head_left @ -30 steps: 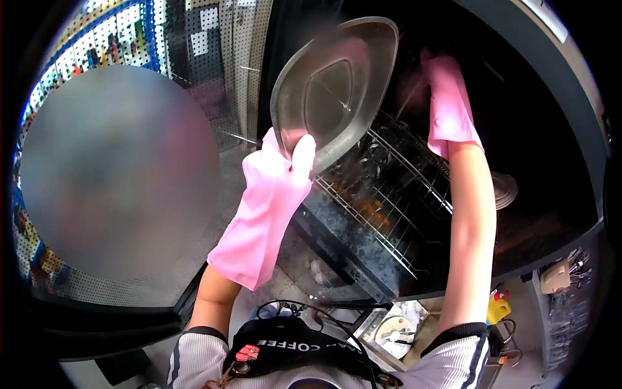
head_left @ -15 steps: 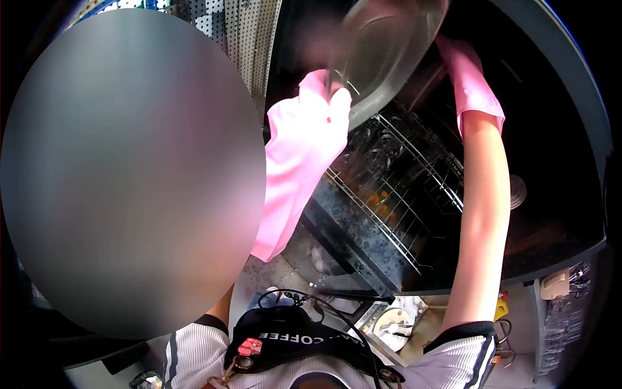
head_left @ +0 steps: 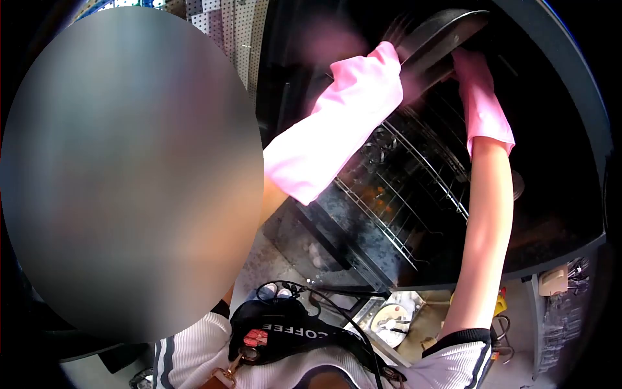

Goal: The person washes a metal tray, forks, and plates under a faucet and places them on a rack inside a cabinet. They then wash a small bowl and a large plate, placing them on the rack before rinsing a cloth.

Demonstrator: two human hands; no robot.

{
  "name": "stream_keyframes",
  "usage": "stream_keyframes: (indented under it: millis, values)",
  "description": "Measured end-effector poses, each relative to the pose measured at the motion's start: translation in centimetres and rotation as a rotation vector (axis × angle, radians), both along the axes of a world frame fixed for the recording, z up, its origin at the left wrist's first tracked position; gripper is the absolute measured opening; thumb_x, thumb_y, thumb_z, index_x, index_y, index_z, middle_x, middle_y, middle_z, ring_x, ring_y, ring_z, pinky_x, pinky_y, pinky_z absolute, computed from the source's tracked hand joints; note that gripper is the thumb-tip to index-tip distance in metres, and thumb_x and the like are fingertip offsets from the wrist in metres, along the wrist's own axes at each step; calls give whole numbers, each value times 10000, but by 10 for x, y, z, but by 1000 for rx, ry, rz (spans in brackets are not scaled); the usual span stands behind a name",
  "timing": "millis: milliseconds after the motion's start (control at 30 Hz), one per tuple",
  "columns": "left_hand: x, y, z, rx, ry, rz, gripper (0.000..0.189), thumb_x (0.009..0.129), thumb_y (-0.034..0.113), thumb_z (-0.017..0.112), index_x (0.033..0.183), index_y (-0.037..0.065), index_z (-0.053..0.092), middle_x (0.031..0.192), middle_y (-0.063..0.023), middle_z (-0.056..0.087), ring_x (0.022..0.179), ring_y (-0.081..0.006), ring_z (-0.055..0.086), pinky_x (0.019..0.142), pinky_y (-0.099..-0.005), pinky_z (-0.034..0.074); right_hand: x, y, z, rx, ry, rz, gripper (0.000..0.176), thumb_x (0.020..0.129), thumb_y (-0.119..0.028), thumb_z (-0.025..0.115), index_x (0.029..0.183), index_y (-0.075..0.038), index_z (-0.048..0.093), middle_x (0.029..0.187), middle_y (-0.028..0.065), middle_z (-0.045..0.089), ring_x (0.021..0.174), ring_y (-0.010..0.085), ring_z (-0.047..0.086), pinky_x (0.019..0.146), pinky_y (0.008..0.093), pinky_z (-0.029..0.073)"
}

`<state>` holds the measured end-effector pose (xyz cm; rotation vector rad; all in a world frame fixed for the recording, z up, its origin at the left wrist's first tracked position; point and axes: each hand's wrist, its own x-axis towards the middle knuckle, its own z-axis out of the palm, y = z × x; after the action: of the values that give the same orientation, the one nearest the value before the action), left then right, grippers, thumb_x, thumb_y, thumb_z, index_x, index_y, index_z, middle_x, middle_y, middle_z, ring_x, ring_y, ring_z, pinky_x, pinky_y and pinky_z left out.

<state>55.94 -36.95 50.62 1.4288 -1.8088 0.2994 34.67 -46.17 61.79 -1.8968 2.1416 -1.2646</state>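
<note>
1. Metal wire rack fills the dark cabinet.
2. Pan up high above it, seen edge-on, between the 2 pink gloves.
3. Left hand, fingers closed on the pan's near rim.
4. Right hand touches the far side; its grip is blurred, cannot tell.

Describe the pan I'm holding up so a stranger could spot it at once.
Find the slanted wire rack right of centre. Above its top end, the metal pan sits between the pink-gloved left hand and right hand. It alone is held aloft, seen edge-on, dark and shallow.
</note>
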Motion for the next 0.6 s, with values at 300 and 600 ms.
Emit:
stream_keyframes:
  millis: [300, 600]
  values:
    - [-27, -48, -20, -140, -90, 73, 398, 1000, 338, 490, 1112, -43, 471, 758, -124, 665, 649, -327, 698, 551, -481, 536, -12, 11, -7, 18, -64, 25, 513, 917, -360, 634, 1277, 4, 598, 1059, 206, 714, 960, 350, 697, 833, 420, 546]
    - [-59, -79, 6, 98, 115, -68, 380, 951, 307, 560, 1159, -11, 558, 975, -244, 672, 819, -363, 713, 658, -503, 566, -14, 15, -9, -2, -117, 26, 469, 905, -334, 638, 1228, 5, 611, 1025, 202, 713, 932, 342, 693, 813, 421, 544]
